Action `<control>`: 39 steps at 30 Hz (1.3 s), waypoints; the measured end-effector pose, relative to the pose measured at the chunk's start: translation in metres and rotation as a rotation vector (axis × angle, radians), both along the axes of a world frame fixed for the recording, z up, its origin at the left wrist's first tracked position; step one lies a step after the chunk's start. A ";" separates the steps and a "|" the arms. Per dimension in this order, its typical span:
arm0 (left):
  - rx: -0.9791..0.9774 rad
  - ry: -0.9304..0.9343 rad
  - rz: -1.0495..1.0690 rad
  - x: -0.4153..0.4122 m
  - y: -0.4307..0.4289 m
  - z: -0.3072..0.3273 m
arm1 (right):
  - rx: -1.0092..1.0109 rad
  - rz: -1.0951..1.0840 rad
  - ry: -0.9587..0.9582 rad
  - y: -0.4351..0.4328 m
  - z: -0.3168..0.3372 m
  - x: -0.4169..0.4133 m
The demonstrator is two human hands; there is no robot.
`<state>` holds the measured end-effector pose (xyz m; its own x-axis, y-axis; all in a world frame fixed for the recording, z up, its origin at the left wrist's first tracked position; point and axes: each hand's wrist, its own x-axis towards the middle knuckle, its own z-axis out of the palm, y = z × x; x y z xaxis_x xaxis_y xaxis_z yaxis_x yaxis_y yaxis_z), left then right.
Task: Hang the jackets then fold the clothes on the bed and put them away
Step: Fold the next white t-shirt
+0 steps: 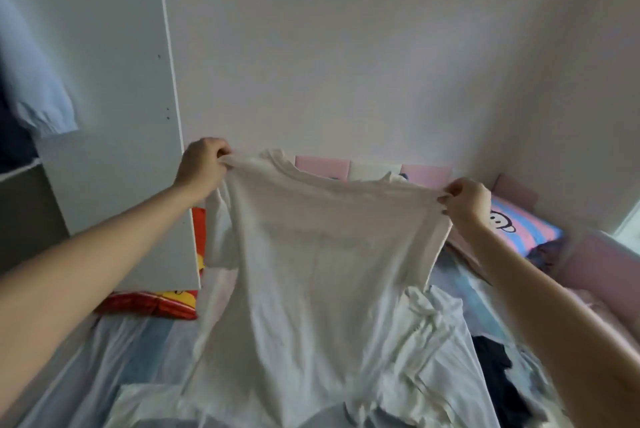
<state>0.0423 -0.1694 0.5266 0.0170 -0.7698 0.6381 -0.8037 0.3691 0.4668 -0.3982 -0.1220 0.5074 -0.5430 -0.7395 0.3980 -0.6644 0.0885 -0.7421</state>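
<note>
A white T-shirt [322, 271] hangs spread out in the air above the bed [114, 351]. My left hand [202, 164] grips its left shoulder and my right hand [465, 200] pinches its right shoulder. The shirt's hem trails down onto other clothes on the bed. More white garments [440, 334] lie crumpled under and right of it, and a dark garment [495, 362] lies at the right. A light blue jacket sleeve [41, 98] hangs in the open wardrobe at the far left.
The white wardrobe door [121, 116] stands open on the left, close to my left arm. A red and yellow pillow [166, 303] lies below it. A pink headboard [426, 173] and a striped pillow [519, 225] are at the back right.
</note>
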 end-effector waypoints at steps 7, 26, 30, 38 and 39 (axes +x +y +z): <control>-0.318 -0.025 0.015 0.008 -0.024 0.067 | -0.299 0.006 -0.001 -0.028 0.064 0.002; 0.648 -0.338 -0.286 0.065 0.105 -0.432 | 0.740 0.247 0.165 0.086 -0.418 0.036; 0.773 -0.393 -0.432 0.074 0.168 -0.529 | 1.026 0.405 0.271 0.150 -0.519 0.046; 1.147 -0.461 -0.375 0.089 0.255 -0.662 | 1.317 0.436 0.265 0.227 -0.632 0.055; 1.216 -0.519 -0.358 0.088 0.263 -0.675 | 1.338 0.452 0.277 0.235 -0.639 0.054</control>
<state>0.1308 0.0941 -0.1486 -0.3310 -0.7555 -0.5654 -0.9323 0.1692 0.3198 -0.3443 0.1131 -0.1318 -0.1866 -0.7201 -0.6683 -0.9297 0.3493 -0.1167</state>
